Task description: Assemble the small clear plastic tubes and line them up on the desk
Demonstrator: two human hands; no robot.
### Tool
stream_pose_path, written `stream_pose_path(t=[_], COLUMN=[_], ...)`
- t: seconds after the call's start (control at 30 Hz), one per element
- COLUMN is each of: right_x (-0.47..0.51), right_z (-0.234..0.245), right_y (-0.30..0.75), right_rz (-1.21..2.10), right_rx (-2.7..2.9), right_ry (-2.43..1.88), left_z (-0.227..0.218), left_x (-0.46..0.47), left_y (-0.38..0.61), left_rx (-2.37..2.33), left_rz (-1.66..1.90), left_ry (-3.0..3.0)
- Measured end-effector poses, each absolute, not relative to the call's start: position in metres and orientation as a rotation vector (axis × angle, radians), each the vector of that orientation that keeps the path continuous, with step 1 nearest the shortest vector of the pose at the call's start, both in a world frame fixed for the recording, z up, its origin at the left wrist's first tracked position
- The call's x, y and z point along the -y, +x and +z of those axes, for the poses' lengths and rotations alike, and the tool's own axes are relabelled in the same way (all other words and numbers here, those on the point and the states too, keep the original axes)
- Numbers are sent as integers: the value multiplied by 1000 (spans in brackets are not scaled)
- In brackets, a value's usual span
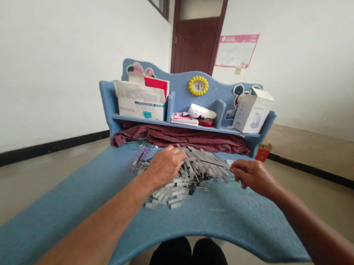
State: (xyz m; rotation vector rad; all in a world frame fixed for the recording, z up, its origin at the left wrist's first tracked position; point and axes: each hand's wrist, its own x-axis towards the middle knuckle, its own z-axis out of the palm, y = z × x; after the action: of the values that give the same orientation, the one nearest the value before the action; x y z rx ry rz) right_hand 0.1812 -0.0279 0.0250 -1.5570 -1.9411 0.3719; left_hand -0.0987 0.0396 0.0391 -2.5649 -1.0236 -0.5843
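Observation:
A heap of small grey and white plastic sticks lies in the middle of the blue desk. My left hand rests palm down on the left side of the heap, its fingers curled into the sticks. My right hand sits at the heap's right edge with the fingers pinched together; what they hold is too small to name. A few black pieces lie at the near edge of the heap.
A red checked cloth lies under the desk's blue shelf. The shelf carries a mask box, a white box, papers and a red tin. A yellow clock sits on the backboard. A brown door stands behind.

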Motion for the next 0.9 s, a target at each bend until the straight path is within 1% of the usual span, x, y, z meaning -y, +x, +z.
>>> stream_pose_path(t=[0.2, 0.33, 0.5, 0.7, 0.8, 0.9], right_x=[30, 31, 29, 30, 30, 28], right_z=[28, 37, 46, 49, 48, 43], right_y=[185, 185, 170, 133, 124, 124], right_rz=[337, 395, 436, 372, 367, 388], right_rx=[2011, 2042, 2037, 1991, 1890, 1865], right_ry=[-1567, -1542, -1474, -1317, -1263, -1304], left_z=[38, 38, 39, 45, 47, 47], left_x=[-40, -38, -34, -23, -21, -24], left_y=[-98, -97, -93, -88, -88, -89], left_rx=[910, 773, 722, 930, 1108, 1221], left_rz=[-588, -615, -737, -912, -1110, -1345], left_ry=[-2638, -2761, -2997, -3222, -3276, -3222])
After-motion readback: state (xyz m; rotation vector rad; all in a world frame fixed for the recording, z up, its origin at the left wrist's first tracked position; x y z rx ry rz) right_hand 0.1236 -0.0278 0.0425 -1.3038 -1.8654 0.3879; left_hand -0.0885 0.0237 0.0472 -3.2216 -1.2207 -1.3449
